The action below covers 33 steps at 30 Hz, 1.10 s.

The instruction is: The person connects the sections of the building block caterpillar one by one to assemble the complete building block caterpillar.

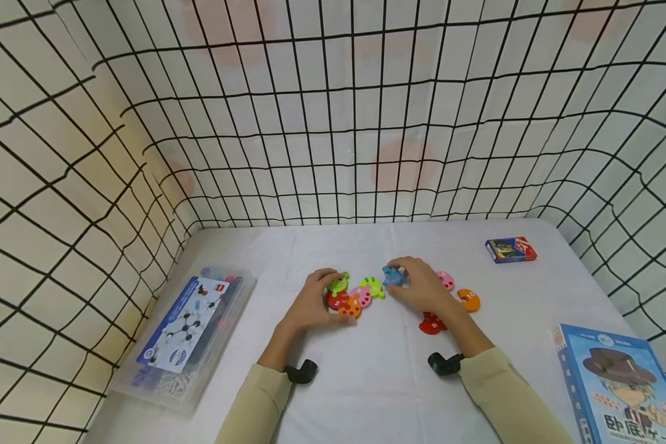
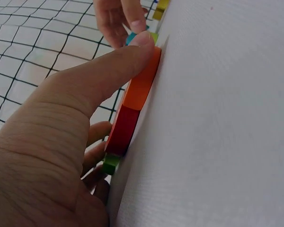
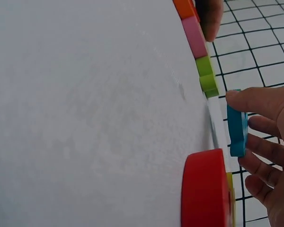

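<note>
My left hand (image 1: pixel 312 303) curls round a joined row of flat, coloured number puzzle pieces on the white table. Its thumb rests on the orange piece (image 2: pixel 144 82), and its fingers reach past the red piece (image 2: pixel 123 130) to a green piece with a face (image 1: pixel 338 283). A pink piece (image 1: pixel 362 296) and a green striped piece (image 1: pixel 372 287) continue the row to the right. My right hand (image 1: pixel 422 287) pinches a blue puzzle piece (image 3: pixel 236 127) between thumb and fingers, held on edge near the row's green end.
Under and beside the right forearm lie red (image 1: pixel 431 323), pink (image 1: pixel 446 280) and orange (image 1: pixel 468 300) pieces. A clear plastic case (image 1: pixel 200 394) is at left, a small card box (image 1: pixel 510 250) back right, a blue game box (image 1: pixel 616 394) front right. Black wire mesh (image 1: pixel 355 129) surrounds the table.
</note>
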Available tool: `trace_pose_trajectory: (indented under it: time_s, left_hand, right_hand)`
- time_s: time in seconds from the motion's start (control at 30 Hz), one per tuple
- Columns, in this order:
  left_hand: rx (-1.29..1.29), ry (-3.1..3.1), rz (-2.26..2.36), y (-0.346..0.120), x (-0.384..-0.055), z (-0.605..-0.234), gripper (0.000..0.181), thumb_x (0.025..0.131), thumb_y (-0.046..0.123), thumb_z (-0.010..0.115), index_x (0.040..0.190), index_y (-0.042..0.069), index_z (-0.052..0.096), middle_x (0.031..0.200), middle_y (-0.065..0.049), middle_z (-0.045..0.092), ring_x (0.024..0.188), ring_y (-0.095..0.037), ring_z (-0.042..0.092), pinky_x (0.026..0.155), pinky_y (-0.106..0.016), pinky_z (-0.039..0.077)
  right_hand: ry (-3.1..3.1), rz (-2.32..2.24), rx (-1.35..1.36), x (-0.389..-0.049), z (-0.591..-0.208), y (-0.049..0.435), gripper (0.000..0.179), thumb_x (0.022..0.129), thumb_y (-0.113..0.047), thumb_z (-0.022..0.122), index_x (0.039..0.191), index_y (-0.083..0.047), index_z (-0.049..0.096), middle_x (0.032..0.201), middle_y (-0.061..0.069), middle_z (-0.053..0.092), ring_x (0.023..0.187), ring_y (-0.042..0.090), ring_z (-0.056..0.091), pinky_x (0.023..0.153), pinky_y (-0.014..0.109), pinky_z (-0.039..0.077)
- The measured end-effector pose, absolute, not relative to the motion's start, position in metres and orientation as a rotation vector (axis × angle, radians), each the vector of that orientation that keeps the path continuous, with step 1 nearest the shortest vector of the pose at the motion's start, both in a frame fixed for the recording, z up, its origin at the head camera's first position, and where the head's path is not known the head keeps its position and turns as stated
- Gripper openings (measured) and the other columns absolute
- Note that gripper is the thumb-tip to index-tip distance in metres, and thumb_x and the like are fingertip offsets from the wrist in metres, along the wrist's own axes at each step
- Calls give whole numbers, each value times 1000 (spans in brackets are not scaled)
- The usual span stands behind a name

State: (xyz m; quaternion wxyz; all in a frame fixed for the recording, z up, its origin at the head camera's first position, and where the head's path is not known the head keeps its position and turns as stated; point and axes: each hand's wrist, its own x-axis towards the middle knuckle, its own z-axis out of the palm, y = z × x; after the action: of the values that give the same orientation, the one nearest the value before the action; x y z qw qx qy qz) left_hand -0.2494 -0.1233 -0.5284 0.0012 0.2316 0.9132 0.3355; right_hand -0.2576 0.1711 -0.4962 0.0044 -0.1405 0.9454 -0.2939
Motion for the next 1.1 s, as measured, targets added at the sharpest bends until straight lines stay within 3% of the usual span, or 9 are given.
trace_pose_trajectory:
  time_s: [0.13,0.27,0.83,1.1]
  left_hand:
    - [672,2881,1062,-124,-250,-529,105,62,62,92,149,20,52,155,-2,45,145,-23,40,118,-48,41]
    - [641,2871,1069,-124,-250,-528,106,63,59,92,151,18,50,158,-3,42,148,-23,38,120,-48,40]
    - [645,2845,1094,-125,-251,-527,98,70,53,90,151,12,51,162,-6,40,152,-26,36,122,-50,36]
    - [662,2812,1118,-127,-252,-522,60,99,32,65,152,10,50,164,-10,38,153,-32,35,124,-53,32]
  right_hand:
    - [2936,-998,-420,-251,-491,171,56,87,-36,81,135,-14,63,126,8,65,104,25,57,85,40,56]
    - [2911,-1034,-409,-246,-489,170,53,86,-38,83,131,-17,66,107,4,64,95,22,53,74,31,49]
    - [2910,-1075,-332,-241,-499,149,47,84,-35,86,123,-13,71,90,4,59,82,21,51,68,30,46]
    - [2930,-1056,-317,-239,-498,147,48,82,-33,87,121,-10,73,95,4,63,82,19,53,70,28,47]
